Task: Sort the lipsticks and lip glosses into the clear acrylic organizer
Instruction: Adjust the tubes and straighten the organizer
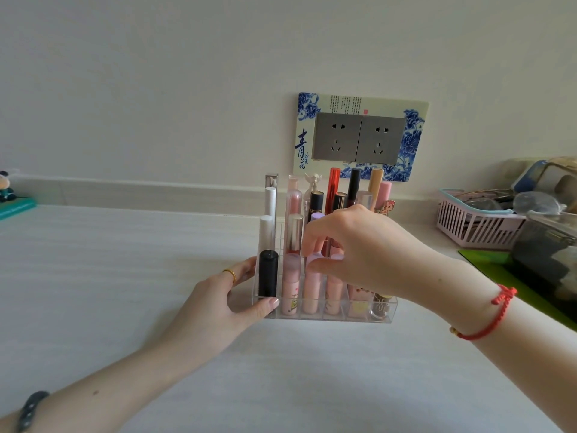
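The clear acrylic organizer (387,310) stands on the white table, full of upright lipsticks and lip glosses. A black tube (268,273) fills its front left slot, with pink tubes (290,285) beside it and taller red, black and tan tubes at the back. My left hand (228,295) grips the organizer's left front corner, thumb on the front wall. My right hand (352,251) hovers over the middle rows, with thumb and forefinger pinched around the cap of a pink tube (312,289) in the front row.
A pink slotted basket (474,226) with clutter and a dark glass jar (546,254) on a green mat sit at the right. A double wall socket (359,139) is behind the organizer. A small figurine (6,189) stands far left.
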Demonstrator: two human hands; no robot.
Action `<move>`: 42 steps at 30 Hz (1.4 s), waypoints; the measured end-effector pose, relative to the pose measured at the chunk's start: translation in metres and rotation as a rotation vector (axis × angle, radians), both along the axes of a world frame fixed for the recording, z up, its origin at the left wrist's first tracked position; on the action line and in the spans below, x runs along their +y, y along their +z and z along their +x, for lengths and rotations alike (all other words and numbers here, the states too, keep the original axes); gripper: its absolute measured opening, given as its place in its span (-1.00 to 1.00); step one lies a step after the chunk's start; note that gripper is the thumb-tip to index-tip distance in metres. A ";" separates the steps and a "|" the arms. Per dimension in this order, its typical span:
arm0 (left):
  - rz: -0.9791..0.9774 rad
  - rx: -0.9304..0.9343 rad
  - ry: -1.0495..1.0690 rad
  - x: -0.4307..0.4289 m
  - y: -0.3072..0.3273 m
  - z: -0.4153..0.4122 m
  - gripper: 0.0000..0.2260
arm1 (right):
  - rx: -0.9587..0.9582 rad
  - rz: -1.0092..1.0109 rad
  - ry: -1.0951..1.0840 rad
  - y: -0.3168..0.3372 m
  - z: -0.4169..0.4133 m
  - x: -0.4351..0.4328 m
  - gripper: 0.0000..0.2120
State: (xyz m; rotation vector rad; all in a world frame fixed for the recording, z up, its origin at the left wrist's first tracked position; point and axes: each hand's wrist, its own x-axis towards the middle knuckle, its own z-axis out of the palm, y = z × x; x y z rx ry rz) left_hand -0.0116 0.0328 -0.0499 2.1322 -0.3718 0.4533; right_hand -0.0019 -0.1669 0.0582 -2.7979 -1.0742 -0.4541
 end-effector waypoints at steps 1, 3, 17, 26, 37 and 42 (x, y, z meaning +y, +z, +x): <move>0.001 0.001 0.000 0.000 0.000 0.000 -0.53 | 0.005 0.001 0.000 0.000 0.001 0.000 -0.92; 0.006 0.002 -0.002 0.000 0.001 0.000 -0.53 | 0.006 0.003 0.000 0.001 0.000 0.001 -0.92; 0.018 0.032 0.044 0.000 0.001 -0.001 -0.45 | -0.011 0.002 0.062 -0.003 -0.001 0.019 -0.92; 0.007 0.041 0.052 -0.001 0.001 -0.001 -0.43 | -0.007 0.012 0.061 -0.003 0.001 0.022 -0.91; -0.006 0.030 0.053 -0.002 0.001 -0.002 -0.44 | -0.011 0.043 0.054 -0.004 0.002 0.023 -0.95; -0.018 0.034 0.033 -0.001 0.001 -0.001 -0.44 | -0.014 0.059 0.037 0.000 0.000 0.017 -0.96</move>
